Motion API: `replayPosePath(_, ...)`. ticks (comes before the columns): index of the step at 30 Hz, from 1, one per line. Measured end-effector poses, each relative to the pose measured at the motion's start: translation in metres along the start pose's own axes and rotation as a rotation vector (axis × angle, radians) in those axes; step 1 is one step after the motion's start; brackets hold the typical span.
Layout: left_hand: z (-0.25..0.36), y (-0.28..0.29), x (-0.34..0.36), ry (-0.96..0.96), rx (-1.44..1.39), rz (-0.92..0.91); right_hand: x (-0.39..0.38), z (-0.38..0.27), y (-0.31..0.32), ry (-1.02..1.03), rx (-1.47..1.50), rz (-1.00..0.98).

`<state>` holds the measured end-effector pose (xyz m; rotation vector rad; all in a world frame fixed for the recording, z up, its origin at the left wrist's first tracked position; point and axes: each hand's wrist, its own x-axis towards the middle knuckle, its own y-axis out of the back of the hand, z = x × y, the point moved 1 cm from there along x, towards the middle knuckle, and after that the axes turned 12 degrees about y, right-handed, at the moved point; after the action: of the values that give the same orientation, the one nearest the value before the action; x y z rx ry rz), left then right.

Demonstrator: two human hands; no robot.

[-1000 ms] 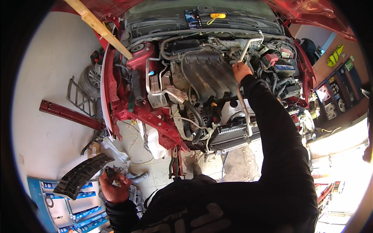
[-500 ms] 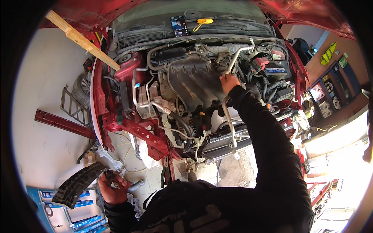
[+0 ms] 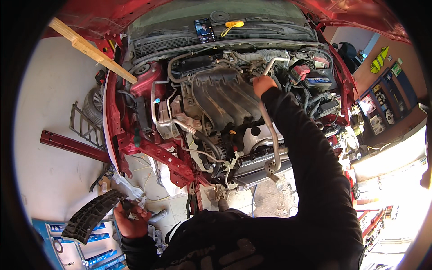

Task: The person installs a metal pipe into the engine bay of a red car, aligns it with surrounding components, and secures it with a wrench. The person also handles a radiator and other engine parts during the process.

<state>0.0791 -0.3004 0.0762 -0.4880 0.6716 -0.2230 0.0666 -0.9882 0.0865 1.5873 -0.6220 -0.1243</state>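
Note:
My right hand [image 3: 264,85] is closed around a long bent metal pipe [image 3: 272,132] over the right part of the engine bay. The pipe's upper end bends over near the back of the engine; its lower end, with a flange, hangs above the front crossmember. Beside that hand lies the black ribbed engine cover [image 3: 225,96]. Low at the left, my left hand [image 3: 131,220] is closed with its fingers curled at the end of a curved black plastic panel [image 3: 92,216] that has a grid of ribs. Whether a smaller part is also in those fingers cannot be made out.
A wooden prop [image 3: 92,49] slants down to the red inner fender. A phone [image 3: 204,30] and a yellow tool [image 3: 234,24] lie below the windshield. The battery [image 3: 317,81] sits at the right. A wheel [image 3: 93,102] and a blue rack [image 3: 85,243] stand at the left.
My right hand has shifted slightly up and left with the pipe. The pipe has turned, and its lower flanged end now shows its face. My left hand and the panel have hardly moved.

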Motion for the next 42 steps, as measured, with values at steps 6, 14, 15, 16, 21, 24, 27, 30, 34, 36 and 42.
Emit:
replayPosePath(6,0.0,0.002,-0.003,-0.015,0.007,0.022,0.051,-0.012,-0.003,0.128,-0.323,-0.356)
replayPosePath(14,0.002,0.011,-0.007,-0.045,-0.002,0.0,0.033,-0.014,-0.034,-0.144,0.147,-0.038)
replayPosePath(15,0.002,0.01,-0.007,-0.043,0.001,0.002,0.029,-0.012,-0.033,-0.116,0.165,-0.013)
replayPosePath(16,0.002,0.008,-0.006,-0.042,0.003,0.001,0.026,-0.007,-0.029,-0.08,0.236,-0.026)
replayPosePath(21,0.004,-0.006,-0.004,-0.003,0.006,0.066,0.011,-0.001,-0.014,-0.293,0.825,-0.125)
replayPosePath(24,0.006,-0.015,0.0,-0.026,0.032,0.007,0.002,-0.003,-0.004,-0.29,0.802,-0.18)
replayPosePath(27,0.007,-0.019,0.002,-0.022,0.02,-0.005,-0.009,-0.005,0.006,-0.307,0.91,-0.226)
replayPosePath(30,0.008,-0.022,0.002,-0.007,0.003,0.014,-0.016,-0.005,0.012,-0.336,1.008,-0.253)
replayPosePath(34,0.007,-0.024,-0.001,-0.017,-0.012,0.017,-0.023,0.003,0.011,-0.462,1.097,-0.325)
replayPosePath(36,0.007,-0.025,-0.002,-0.009,0.02,0.034,-0.025,0.007,0.01,-0.434,1.107,-0.357)
replayPosePath(42,0.007,-0.029,-0.001,-0.009,0.006,0.036,-0.03,0.012,0.014,-0.426,1.083,-0.383)
